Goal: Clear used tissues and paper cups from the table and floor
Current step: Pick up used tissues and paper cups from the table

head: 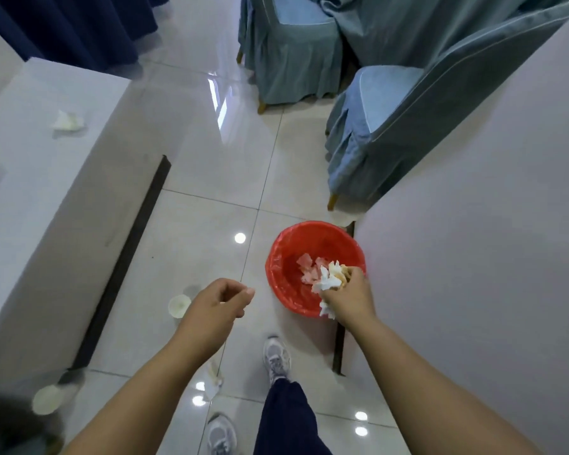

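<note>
Partway through: one handful is at the bin and more litter is left.
The right hand [350,295] clamps a tissue wad [326,282] over the red-lined bin [278,257] at near right, which already holds scraps. The left hand [216,303] is loosely curled and holds nothing. Left to clear: the table tissue [68,121] at far left, the floor tissue [215,380], the first cup [179,306] and the second cup [48,399].

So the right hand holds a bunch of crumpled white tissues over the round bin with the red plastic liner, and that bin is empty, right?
Not empty: the head view shows loose tissue scraps already lying inside the round bin with the red plastic liner. The rest stands: the right hand holds a bunch of crumpled white tissues over it.
</note>
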Action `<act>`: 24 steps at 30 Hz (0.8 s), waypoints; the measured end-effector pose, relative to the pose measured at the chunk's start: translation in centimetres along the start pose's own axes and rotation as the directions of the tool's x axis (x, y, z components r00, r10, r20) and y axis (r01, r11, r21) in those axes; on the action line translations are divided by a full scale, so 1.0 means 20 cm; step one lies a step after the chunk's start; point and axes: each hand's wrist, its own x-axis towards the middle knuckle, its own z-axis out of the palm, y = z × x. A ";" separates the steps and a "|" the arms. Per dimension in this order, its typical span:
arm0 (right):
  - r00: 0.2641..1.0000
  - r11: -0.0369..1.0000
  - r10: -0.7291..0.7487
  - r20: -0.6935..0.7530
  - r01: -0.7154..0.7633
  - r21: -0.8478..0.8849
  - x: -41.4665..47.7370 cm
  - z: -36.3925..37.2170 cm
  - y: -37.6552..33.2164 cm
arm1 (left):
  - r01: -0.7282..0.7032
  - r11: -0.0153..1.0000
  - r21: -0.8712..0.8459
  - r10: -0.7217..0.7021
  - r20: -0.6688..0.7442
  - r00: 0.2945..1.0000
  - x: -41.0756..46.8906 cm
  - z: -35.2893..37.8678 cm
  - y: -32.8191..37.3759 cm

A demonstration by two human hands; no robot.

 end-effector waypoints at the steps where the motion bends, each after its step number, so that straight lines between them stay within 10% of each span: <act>1: 1.000 1.000 0.009 -0.003 -0.009 -0.025 0.09 -0.01 -0.01 | 0.008 1.000 0.005 -0.008 -0.006 1.000 0.06 0.03 0.03; 15: 0.989 0.989 0.150 0.007 -0.150 -0.010 0.46 -0.11 -0.06 | 0.040 0.998 0.044 -0.036 -0.071 0.997 0.32 0.09 0.19; 24: 0.944 0.975 -0.224 0.243 0.216 0.059 -0.10 0.00 -0.27 | -0.029 0.994 -0.107 0.008 -0.190 0.982 -0.09 -0.12 0.10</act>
